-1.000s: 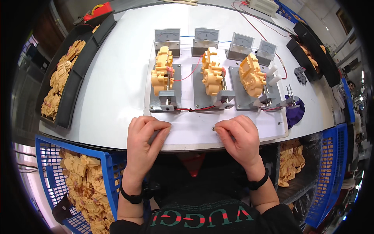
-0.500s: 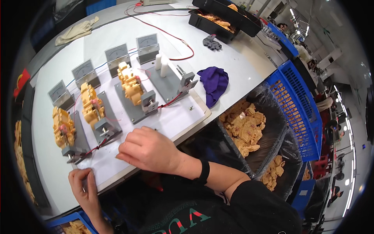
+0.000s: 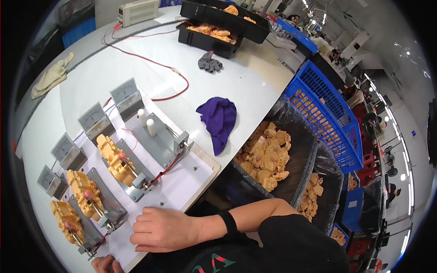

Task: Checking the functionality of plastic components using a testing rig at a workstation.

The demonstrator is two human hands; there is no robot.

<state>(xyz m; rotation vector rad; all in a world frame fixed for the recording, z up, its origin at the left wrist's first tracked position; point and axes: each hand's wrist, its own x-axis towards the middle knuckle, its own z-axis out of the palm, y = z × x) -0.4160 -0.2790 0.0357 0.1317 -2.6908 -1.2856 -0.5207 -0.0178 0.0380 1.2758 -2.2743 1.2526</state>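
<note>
My right hand (image 3: 164, 230) rests at the near edge of the white board (image 3: 193, 175), its fingers curled under; anything inside them is hidden. At the bottom edge my left hand (image 3: 105, 265) shows only in part, thumb and fingers drawn together near the board's near left corner. What lies between them I cannot make out. Nearest the hands, a tan plastic gear-like assembly (image 3: 67, 220) sits on a grey test stand. A second tan assembly (image 3: 85, 194) and a third tan assembly (image 3: 116, 161) sit on further stands. The rightmost grey stand (image 3: 157, 141) carries two white posts and no assembly.
Grey dial meters (image 3: 126, 98) stand behind the stands. A purple cloth (image 3: 218, 120) and grey glove (image 3: 210, 63) lie to the right. Black bins (image 3: 209, 43) and a power supply (image 3: 138, 12) are at the back. A lined bin of tan parts (image 3: 266, 157) and blue crate (image 3: 325, 113) stand right.
The whole view has shifted, so the stands and board appear lower and further left. My left hand has dropped mostly out of the picture. My right hand stays curled near the board's edge.
</note>
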